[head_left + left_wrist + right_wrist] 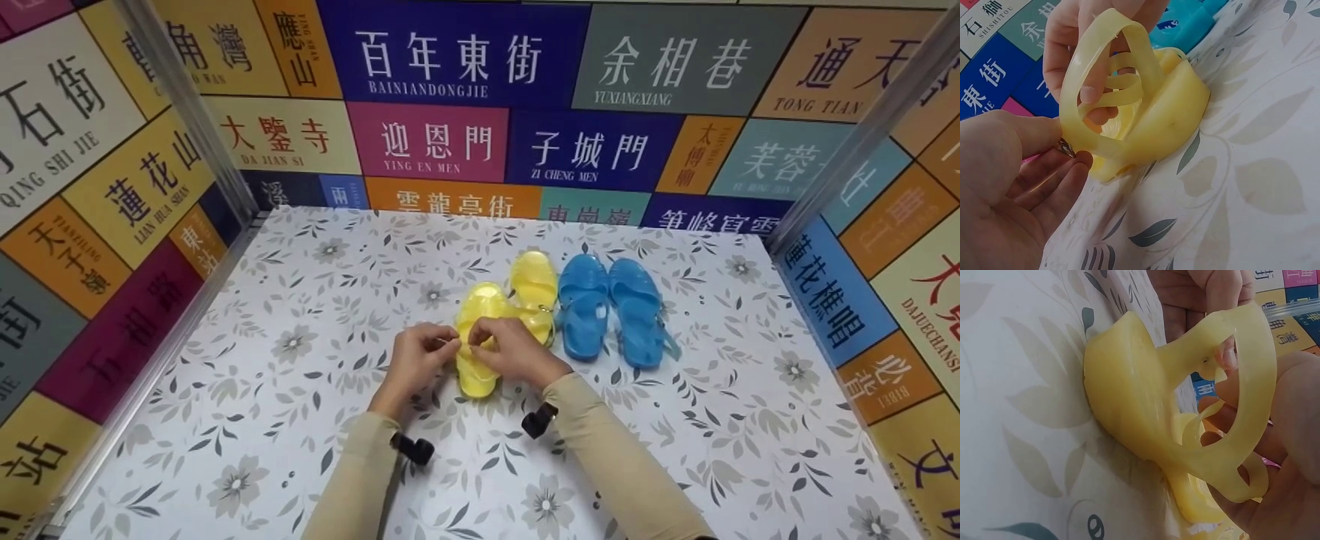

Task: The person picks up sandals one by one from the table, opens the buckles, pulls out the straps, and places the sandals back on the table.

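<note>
A yellow jelly sandal [482,300] lies toe away on the floral surface, its heel strap [1072,73] standing up in a loop. At the strap's left side, my left hand [418,361] pinches it by a small metal buckle [1066,148] between thumb and fingers. From the right, my right hand [521,354] holds the strap with curled fingers, some of them reaching inside the loop. The second yellow sandal [534,277] sits just beyond the right hand, which hides part of it. In the right wrist view, the sandal's heel [1123,377] rests on the surface.
Two blue sandals [585,300] stand side by side to the right of the yellow pair. Printed panels [427,142] with street names rise at the back and both sides. The white floral tabletop [337,262] spreads around the shoes.
</note>
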Available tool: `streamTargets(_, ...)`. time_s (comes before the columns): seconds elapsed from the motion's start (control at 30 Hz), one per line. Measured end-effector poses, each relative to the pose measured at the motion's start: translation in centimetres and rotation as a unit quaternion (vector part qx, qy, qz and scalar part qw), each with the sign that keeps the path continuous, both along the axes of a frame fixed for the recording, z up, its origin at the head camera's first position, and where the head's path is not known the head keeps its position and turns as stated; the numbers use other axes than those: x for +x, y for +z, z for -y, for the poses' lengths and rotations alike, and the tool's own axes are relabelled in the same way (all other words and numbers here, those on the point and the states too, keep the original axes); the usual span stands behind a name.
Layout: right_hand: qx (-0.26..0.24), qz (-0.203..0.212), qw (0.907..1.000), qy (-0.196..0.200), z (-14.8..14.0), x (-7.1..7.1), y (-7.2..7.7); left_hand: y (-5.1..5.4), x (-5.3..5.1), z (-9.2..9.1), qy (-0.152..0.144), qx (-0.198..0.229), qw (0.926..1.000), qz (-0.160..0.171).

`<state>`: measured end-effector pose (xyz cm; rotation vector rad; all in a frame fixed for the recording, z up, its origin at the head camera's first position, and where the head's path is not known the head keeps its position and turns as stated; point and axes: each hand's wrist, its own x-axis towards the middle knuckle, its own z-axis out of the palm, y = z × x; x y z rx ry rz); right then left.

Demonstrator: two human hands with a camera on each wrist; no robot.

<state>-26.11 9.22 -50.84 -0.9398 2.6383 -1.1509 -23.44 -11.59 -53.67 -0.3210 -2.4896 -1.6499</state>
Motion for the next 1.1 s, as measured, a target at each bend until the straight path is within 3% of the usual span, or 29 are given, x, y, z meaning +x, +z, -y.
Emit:
streamTargets(0.13,0.011,-0.004,0.9998,0.014,0.1,0.0,-0.1,0.0,0.1,0.0,-0.002,-0.006,1.0000,-0.007)
streamTargets(0.47,-0.002,-0.044,0.9990,0.004,0.1,0.3,0.0,-0.2,0.3,-0.3,0.014,0.012,0.9995,0.024)
streamTargets(0.83,0.030,-0.014,0.9994,-0.006,-0.9,0.6,0.4,0.1,0.5,-0.4,0.017,0.032,0.9972,0.065)
streamTargets(1.1,0.025,-0.032,0.9992,0.003,-2.0,1.7,0.3,-0.2,1.1,-0.5,-0.003,0.062,0.9939,0.092)
